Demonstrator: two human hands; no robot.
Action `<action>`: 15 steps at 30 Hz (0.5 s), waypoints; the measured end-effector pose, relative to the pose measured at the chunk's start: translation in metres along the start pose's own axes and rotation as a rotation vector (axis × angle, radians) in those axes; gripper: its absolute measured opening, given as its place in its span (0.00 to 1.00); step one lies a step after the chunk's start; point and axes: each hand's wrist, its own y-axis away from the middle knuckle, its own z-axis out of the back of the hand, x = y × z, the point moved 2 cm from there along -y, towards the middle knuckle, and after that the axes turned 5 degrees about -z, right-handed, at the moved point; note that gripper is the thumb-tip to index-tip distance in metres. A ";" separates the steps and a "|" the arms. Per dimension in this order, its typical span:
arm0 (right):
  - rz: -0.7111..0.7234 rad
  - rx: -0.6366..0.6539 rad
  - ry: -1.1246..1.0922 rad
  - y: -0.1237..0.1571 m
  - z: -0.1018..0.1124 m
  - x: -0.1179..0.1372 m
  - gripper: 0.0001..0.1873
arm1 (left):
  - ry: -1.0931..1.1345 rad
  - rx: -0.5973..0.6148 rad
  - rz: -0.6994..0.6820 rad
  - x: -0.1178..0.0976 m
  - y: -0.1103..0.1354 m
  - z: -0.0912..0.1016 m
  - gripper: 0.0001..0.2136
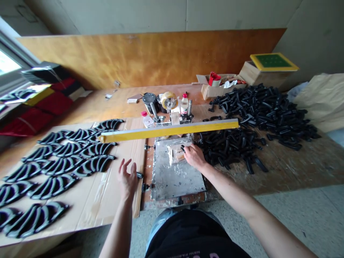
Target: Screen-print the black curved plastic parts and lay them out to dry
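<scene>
My right hand [194, 156] rests on the silver printing plate [177, 175], its fingers closed around a small black curved plastic part [183, 147] at a taped wooden jig [176, 152]. My left hand [128, 177] hovers open, fingers spread, over the cardboard sheet [104, 193] just left of the plate. A yellow-edged screen frame [169, 129] stands raised above the plate's far end.
Rows of black curved parts [64, 161] lie on the cardboard at left. A large heap of black parts [258, 118] fills the right of the table. Tape roll [168, 100], bottles [184, 104], a can and boxes [220, 87] stand behind. A plywood board leans against the wall.
</scene>
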 end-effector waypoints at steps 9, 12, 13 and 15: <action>0.075 0.145 -0.005 -0.011 -0.038 0.041 0.09 | 0.045 0.041 0.030 0.001 0.000 0.001 0.19; 0.119 0.091 -0.018 -0.014 -0.028 0.030 0.16 | 0.147 0.030 0.011 -0.010 -0.008 0.004 0.18; 0.152 0.074 -0.037 -0.016 -0.025 0.026 0.18 | 0.202 0.023 0.003 -0.020 -0.014 0.005 0.18; 0.232 0.080 -0.077 -0.020 -0.024 0.020 0.24 | 0.354 0.021 -0.013 -0.048 -0.027 0.006 0.20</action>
